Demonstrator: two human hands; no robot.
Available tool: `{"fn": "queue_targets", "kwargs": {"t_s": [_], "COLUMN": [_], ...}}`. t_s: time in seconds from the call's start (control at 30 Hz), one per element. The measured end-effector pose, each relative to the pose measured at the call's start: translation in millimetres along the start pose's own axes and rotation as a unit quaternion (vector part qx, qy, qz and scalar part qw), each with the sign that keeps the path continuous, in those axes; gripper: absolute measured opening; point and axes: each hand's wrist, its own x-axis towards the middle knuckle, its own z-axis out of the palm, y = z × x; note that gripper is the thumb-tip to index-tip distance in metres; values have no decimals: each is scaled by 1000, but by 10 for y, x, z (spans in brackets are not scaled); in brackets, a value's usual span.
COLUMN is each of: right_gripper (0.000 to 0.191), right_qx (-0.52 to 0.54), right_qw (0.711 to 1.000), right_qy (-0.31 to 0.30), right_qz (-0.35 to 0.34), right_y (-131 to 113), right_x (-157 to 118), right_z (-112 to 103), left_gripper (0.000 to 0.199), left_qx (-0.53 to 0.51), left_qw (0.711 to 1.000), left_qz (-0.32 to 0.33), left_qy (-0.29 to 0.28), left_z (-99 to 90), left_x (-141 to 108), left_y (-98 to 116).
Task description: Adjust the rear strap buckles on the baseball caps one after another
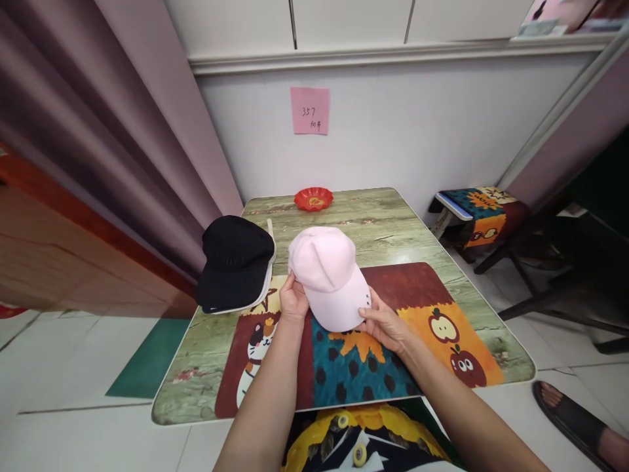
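Observation:
A pale pink baseball cap (327, 262) is held over the patterned mat (344, 367), its brim pointing toward me and a little to the right. My left hand (293, 298) grips the cap's left side near the lower edge of the crown. At the brim's right edge, beside a few small dark rings, my right hand (384, 321) pinches with the thumb on top; its other fingers are partly hidden under the brim. To the left, a black cap (236, 255) lies on top of a whitish one, of which only the edge and a strap show.
The wood-patterned table (393, 229) has rounded corners. A red scalloped dish (313, 198) sits at its back edge, below a pink note (310, 111) on the wall. A curtain (162, 98) hangs at left. At right stand a cloth-covered stool (481, 210) and a person's sandalled foot (572, 416).

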Motion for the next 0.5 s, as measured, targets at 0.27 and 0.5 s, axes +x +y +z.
{"fn": "queue_targets", "kwargs": {"t_s": [0.27, 0.5], "right_gripper": [64, 47], "right_qx": [65, 44], "right_qw": [987, 939], "right_qy": [106, 223], "right_qz": [-106, -260], "right_y": [-413, -1229], "right_x": [183, 424], "right_z": [-166, -688], "left_gripper": [36, 37], "left_qx": [23, 40], "left_qw": [997, 996], "left_qz": [-46, -53], "left_qy": [-59, -59], "left_z": [88, 93], "left_x": [-61, -66], "left_y": [21, 28]}}
